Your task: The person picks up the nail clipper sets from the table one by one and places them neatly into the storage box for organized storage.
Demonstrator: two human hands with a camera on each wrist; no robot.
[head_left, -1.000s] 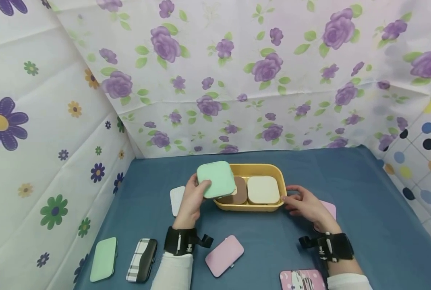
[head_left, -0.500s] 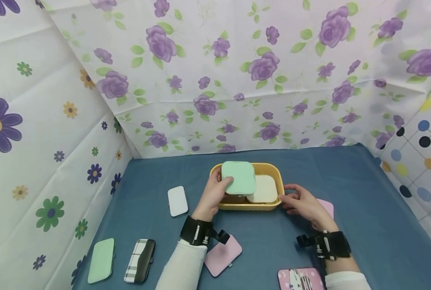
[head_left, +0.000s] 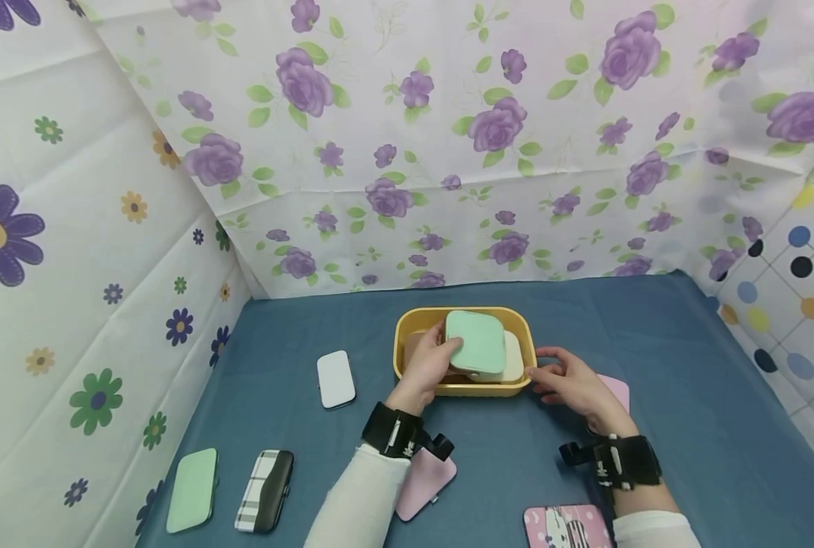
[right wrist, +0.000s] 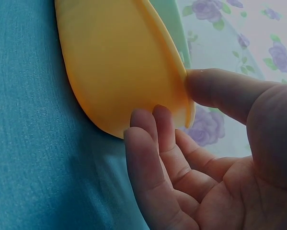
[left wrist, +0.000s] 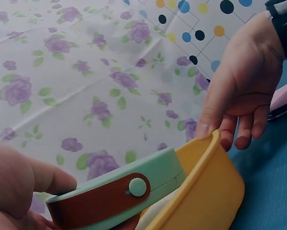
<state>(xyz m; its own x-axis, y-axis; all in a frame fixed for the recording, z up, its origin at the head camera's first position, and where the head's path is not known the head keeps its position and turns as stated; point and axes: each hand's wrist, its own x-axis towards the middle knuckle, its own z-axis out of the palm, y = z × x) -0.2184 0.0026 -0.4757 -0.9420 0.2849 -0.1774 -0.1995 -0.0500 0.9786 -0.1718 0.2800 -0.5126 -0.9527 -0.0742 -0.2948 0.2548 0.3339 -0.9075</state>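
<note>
My left hand (head_left: 424,369) holds a mint-green square case (head_left: 477,342), thumb on top, over a yellow plastic container (head_left: 469,390). The case is tilted and has a brown strap (left wrist: 100,201) with a round snap button. Under it, inside the container, lies a cream case (head_left: 514,358), partly covered. A brown case (head_left: 412,347) lies at the container's left end, mostly behind my left hand. At the right end, my right hand (head_left: 571,388) grips the container's rim, with the thumb at the edge and the fingers along the outer wall.
Flat cases lie about the blue cloth: white (head_left: 336,380), green (head_left: 192,491), plaid and black (head_left: 265,491), pink (head_left: 424,483) partly under my left wrist, and pink patterned (head_left: 567,527). Another pink one (head_left: 615,392) shows behind my right hand. Floral cloth walls (head_left: 407,152) surround the table.
My left hand has carried the mint-green case rightward, from the container's left end to above the cream case. The brown case is uncovered at the left. My right hand stays at the rim.
</note>
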